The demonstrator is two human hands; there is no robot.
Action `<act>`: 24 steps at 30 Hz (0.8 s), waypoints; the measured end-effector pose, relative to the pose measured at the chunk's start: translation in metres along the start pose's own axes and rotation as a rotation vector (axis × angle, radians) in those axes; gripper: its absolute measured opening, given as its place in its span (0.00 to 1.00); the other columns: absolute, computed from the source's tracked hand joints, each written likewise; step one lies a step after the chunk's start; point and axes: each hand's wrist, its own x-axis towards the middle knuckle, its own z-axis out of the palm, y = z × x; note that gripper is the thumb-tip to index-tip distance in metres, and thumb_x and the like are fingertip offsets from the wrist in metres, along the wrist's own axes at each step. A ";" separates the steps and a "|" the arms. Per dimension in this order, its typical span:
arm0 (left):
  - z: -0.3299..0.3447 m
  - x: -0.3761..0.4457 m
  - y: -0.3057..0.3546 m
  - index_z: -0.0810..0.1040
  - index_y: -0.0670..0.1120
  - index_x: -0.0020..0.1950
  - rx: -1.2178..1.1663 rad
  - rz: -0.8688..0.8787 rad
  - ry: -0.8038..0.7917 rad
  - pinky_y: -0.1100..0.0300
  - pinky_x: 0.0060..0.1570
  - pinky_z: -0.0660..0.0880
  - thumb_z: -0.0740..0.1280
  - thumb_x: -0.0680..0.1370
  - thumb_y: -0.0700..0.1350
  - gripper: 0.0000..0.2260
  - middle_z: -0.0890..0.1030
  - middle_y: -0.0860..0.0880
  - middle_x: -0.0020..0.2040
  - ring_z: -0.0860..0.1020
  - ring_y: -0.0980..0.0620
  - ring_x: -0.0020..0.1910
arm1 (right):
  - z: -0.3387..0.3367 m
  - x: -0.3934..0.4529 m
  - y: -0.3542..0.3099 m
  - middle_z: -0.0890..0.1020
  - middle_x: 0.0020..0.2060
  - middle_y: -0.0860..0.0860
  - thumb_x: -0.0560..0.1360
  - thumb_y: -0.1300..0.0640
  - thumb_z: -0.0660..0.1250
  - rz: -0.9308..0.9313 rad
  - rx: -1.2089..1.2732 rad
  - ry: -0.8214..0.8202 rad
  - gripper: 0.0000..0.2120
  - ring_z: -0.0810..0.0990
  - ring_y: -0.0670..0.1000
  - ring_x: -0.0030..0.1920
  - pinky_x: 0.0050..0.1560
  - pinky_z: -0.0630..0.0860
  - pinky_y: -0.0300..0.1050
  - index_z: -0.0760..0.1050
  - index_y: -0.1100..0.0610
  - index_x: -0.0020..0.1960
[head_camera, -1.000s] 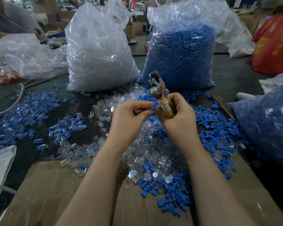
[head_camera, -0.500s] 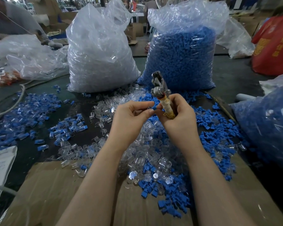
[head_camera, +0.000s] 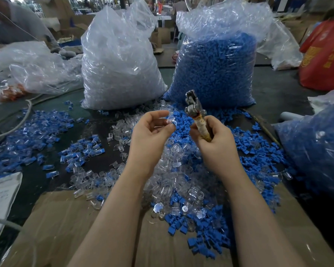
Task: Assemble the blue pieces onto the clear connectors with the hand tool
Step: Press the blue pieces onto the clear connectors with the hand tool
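My right hand [head_camera: 213,138] grips the hand tool [head_camera: 196,114] by its worn yellowish handle, metal head pointing up and away. My left hand [head_camera: 152,132] is a little to the left of the tool and pinches a small clear connector with a blue piece [head_camera: 171,120] between thumb and fingertips. Under both hands lies a mixed heap of loose clear connectors [head_camera: 170,182] and blue pieces [head_camera: 258,151] on the dark table.
A big bag of clear connectors [head_camera: 120,66] and a big bag of blue pieces [head_camera: 216,68] stand behind the heap. Another blue-filled bag [head_camera: 316,147] sits at right. Assembled parts [head_camera: 27,135] are scattered at left. Cardboard [head_camera: 66,224] covers the near edge. White paper [head_camera: 0,197] lies at the left.
My left hand has drawn away from the tool to the left, taking the small clear and blue part with it. My right hand stays where it was with the tool.
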 end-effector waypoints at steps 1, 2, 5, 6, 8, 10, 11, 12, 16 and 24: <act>0.000 0.000 0.000 0.79 0.49 0.53 -0.008 0.005 0.000 0.62 0.51 0.79 0.70 0.76 0.33 0.13 0.81 0.50 0.45 0.81 0.55 0.46 | -0.002 0.000 0.001 0.76 0.32 0.45 0.76 0.55 0.69 0.010 -0.022 -0.018 0.06 0.70 0.45 0.30 0.34 0.70 0.48 0.73 0.52 0.42; -0.001 0.001 0.000 0.78 0.49 0.53 -0.008 0.009 0.002 0.62 0.51 0.79 0.70 0.76 0.33 0.12 0.82 0.50 0.46 0.81 0.54 0.46 | -0.004 0.001 0.001 0.77 0.33 0.46 0.76 0.55 0.69 0.021 -0.047 -0.040 0.06 0.72 0.48 0.31 0.35 0.72 0.50 0.73 0.52 0.42; -0.003 0.003 -0.001 0.78 0.47 0.54 -0.022 0.020 0.014 0.62 0.51 0.79 0.71 0.75 0.33 0.12 0.82 0.49 0.45 0.81 0.54 0.46 | -0.008 0.001 0.003 0.79 0.35 0.50 0.76 0.55 0.68 0.053 -0.124 -0.105 0.05 0.76 0.56 0.37 0.41 0.76 0.58 0.74 0.53 0.43; -0.004 0.003 -0.001 0.78 0.47 0.55 -0.027 0.024 0.016 0.63 0.50 0.79 0.71 0.75 0.33 0.12 0.82 0.50 0.45 0.81 0.55 0.45 | -0.009 0.001 0.004 0.79 0.35 0.51 0.76 0.54 0.68 0.063 -0.144 -0.124 0.04 0.77 0.56 0.38 0.42 0.76 0.59 0.74 0.53 0.44; -0.005 0.003 -0.001 0.78 0.47 0.54 -0.029 0.030 0.017 0.65 0.48 0.78 0.71 0.75 0.33 0.12 0.82 0.50 0.45 0.80 0.58 0.43 | -0.009 0.001 0.004 0.79 0.36 0.51 0.76 0.54 0.68 0.078 -0.167 -0.151 0.05 0.77 0.56 0.39 0.43 0.77 0.60 0.74 0.52 0.43; -0.007 0.004 0.000 0.80 0.48 0.53 -0.005 0.039 0.017 0.66 0.47 0.78 0.72 0.75 0.34 0.11 0.82 0.51 0.44 0.81 0.59 0.42 | -0.007 0.000 0.003 0.79 0.35 0.48 0.76 0.54 0.68 0.077 -0.166 -0.156 0.06 0.77 0.55 0.37 0.41 0.77 0.57 0.73 0.51 0.41; -0.007 0.004 0.000 0.81 0.49 0.52 0.024 0.047 0.015 0.67 0.46 0.77 0.72 0.75 0.35 0.10 0.83 0.53 0.43 0.81 0.60 0.42 | -0.005 0.000 0.002 0.78 0.33 0.46 0.76 0.53 0.68 0.069 -0.152 -0.149 0.07 0.76 0.52 0.35 0.40 0.75 0.55 0.72 0.51 0.41; -0.007 0.003 0.000 0.82 0.50 0.51 0.055 0.058 0.012 0.68 0.46 0.77 0.73 0.75 0.36 0.10 0.84 0.54 0.42 0.82 0.60 0.42 | -0.002 0.000 0.000 0.77 0.32 0.43 0.76 0.53 0.68 0.059 -0.124 -0.138 0.07 0.74 0.50 0.33 0.38 0.74 0.53 0.73 0.50 0.41; -0.002 0.000 0.000 0.82 0.53 0.43 0.108 0.093 -0.001 0.71 0.42 0.76 0.73 0.74 0.35 0.12 0.84 0.60 0.38 0.82 0.64 0.40 | 0.008 -0.001 -0.007 0.75 0.30 0.43 0.76 0.55 0.70 0.004 0.033 -0.084 0.07 0.69 0.44 0.30 0.32 0.67 0.44 0.74 0.51 0.41; 0.002 -0.001 0.000 0.81 0.54 0.40 0.153 0.097 -0.036 0.72 0.40 0.76 0.72 0.74 0.32 0.16 0.84 0.61 0.34 0.82 0.65 0.37 | 0.013 0.000 -0.004 0.76 0.31 0.44 0.75 0.56 0.70 -0.019 -0.005 -0.035 0.04 0.72 0.47 0.32 0.35 0.70 0.50 0.76 0.53 0.44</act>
